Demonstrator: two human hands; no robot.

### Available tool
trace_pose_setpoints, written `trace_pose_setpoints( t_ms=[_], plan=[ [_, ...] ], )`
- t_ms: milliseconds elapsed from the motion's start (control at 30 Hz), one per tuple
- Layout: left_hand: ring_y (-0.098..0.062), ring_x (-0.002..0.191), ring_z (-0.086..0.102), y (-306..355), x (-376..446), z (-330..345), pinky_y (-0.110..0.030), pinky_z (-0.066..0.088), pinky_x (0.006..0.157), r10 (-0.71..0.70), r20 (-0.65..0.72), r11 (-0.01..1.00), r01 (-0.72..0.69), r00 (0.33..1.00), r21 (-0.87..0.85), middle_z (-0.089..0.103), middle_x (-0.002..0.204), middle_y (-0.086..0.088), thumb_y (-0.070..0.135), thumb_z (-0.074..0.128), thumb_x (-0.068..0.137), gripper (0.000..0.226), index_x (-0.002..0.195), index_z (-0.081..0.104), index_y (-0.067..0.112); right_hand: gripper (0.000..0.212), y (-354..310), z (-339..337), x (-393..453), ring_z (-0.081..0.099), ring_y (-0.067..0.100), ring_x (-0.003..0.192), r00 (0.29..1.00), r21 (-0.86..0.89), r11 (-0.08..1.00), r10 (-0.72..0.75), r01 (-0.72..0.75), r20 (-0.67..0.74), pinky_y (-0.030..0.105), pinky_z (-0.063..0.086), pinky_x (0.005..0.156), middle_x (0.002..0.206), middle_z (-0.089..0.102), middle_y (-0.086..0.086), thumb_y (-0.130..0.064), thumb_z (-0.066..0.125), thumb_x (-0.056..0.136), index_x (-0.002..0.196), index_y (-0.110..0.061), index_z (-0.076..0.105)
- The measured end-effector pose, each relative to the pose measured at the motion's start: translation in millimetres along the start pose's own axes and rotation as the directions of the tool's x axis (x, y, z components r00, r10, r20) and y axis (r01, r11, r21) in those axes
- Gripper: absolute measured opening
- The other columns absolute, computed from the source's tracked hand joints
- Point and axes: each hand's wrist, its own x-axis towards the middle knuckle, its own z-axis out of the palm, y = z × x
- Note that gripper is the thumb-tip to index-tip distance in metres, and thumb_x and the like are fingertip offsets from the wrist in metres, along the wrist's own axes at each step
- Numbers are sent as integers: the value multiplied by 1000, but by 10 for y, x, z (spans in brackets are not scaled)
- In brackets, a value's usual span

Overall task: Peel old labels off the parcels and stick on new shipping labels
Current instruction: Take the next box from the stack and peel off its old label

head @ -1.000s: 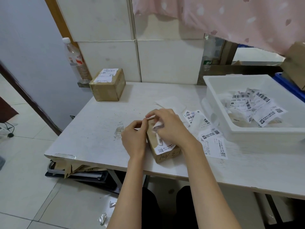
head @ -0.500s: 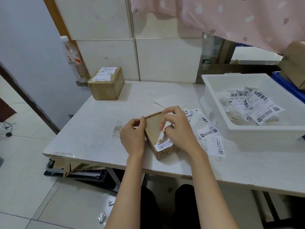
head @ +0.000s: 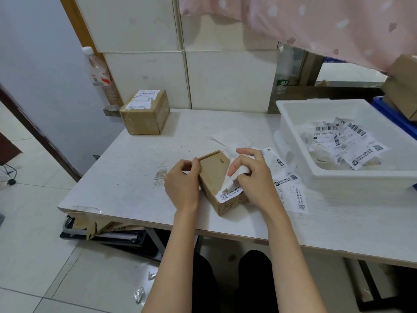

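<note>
Left hand (head: 182, 188) fingers curled gripping cardboard parcel (head: 214, 175) edge, right hand (head: 252, 175) fingers pinching half-peeled white label (head: 230, 177) curling off the parcel's top beneath them

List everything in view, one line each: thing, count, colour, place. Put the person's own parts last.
small parcel: 1, brown, near table edge, between the hands
old label: 1, white, partly peeled off the small parcel
second parcel: 1, brown with white label on top, far left corner of the table
table: 1, white, scuffed
bin: 1, white, right side of table
crumpled labels: several, white with barcodes, inside the bin
loose labels: several, white, on the table right of the small parcel
bottle: 1, clear, behind the second parcel
cloth: 1, pink, spotted, hanging top right
left hand: holds the small parcel's left side
right hand: grip on the old label
</note>
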Motion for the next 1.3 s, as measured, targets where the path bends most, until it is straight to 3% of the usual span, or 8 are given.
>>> trace_pose_setpoints(
  t_ms=[300, 500, 667, 767, 867, 967, 1133, 1300],
  plan=[
    [0, 67, 57, 8, -4, 5, -19, 38, 60, 2, -12, 1000, -2, 1000, 6, 63, 69, 16, 34, 64, 91, 22, 73, 68, 21, 50, -45, -9, -9, 49, -2, 111, 1000, 65, 998, 21, -22, 17, 11, 45, 69, 125, 47, -9, 19, 47, 70, 68, -26, 69],
    [0, 68, 58, 11, -12, -5, -18, 38, 59, 9, 0, 1000, -9, 1000, -1, 64, 69, 17, 33, 65, 91, 21, 72, 67, 23, 89, -57, -6, 1, 50, -5, 79, 1000, 59, 998, -6, 5, 11, 15, 50, 71, 124, 39, -10, 7, 72, 76, 141, -45, 41],
    [0, 68, 58, 0, -7, 0, -18, 38, 59, 4, -1, 1000, -4, 1000, 9, 64, 69, 16, 35, 64, 91, 21, 73, 68, 23, 33, 20, 61, 45, 37, 9, 120, 991, -174, 976, 134, -134, -10, 20, 33, 96, 136, 42, -7, -27, 82, 75, 101, -20, 64],
    [2, 68, 57, 9, -13, -6, -17, 36, 58, 0, 7, 1000, 0, 1000, 19, 63, 69, 18, 36, 64, 91, 21, 74, 68, 24, 14, 20, 71, 40, 40, 12, 117, 997, -206, 976, 73, -77, -25, 27, 33, 90, 118, 57, -9, -21, 76, 80, 88, -21, 64],
    [3, 69, 57, 15, -10, -6, -15, 35, 58, 1, 9, 1000, -1, 1000, 28, 62, 69, 19, 36, 63, 91, 20, 75, 67, 25, 17, -58, 50, 22, 56, 15, 88, 999, -130, 991, 46, -45, 10, 31, 45, 74, 90, 63, -2, -9, 65, 82, 85, -25, 59],
    [2, 68, 56, 19, -14, -5, -15, 35, 58, -2, 5, 1000, 2, 1000, 28, 62, 70, 18, 35, 63, 91, 20, 75, 68, 24, 21, -146, 33, 22, 47, 7, 65, 998, -92, 994, 56, -54, 29, 12, 39, 61, 81, 55, -3, -4, 68, 82, 91, -22, 63],
    [0, 70, 57, 15, -12, -5, -17, 38, 60, 13, 2, 1000, -13, 1000, 20, 63, 70, 17, 34, 64, 91, 20, 75, 67, 25, 15, -144, 49, 36, 49, 3, 93, 992, -316, 944, 116, -97, 43, 7, 36, 72, 117, 45, -1, -8, 67, 76, 91, -11, 66],
    [3, 68, 56, 16, -16, -17, -16, 37, 59, 16, 7, 999, -16, 1000, 29, 61, 70, 17, 34, 63, 92, 21, 76, 68, 22, 9, -165, 78, 15, 44, 19, 103, 998, -519, 855, 40, -7, 53, 34, 31, 87, 96, 60, -10, -16, 62, 78, 83, -23, 62]
  ],
)
